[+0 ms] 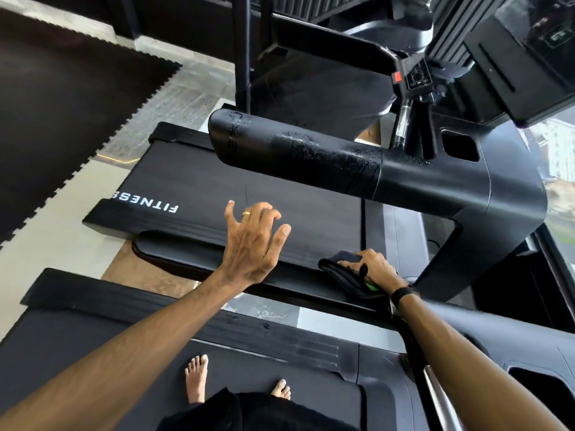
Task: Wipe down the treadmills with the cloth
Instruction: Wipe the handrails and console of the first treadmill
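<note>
Right hand [371, 269] clamped on dark cloth [343, 273], pressing treadmill [193, 178] side rail; left hand [253, 239] spread, hovering over belt edge.

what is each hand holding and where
The right hand presses a dark cloth from on top, fingers over its upper edge. The left hand holds nothing.

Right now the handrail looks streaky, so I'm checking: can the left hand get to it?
Probably yes: the left hand hangs open and empty, with only open air between it and the handrail.
</note>
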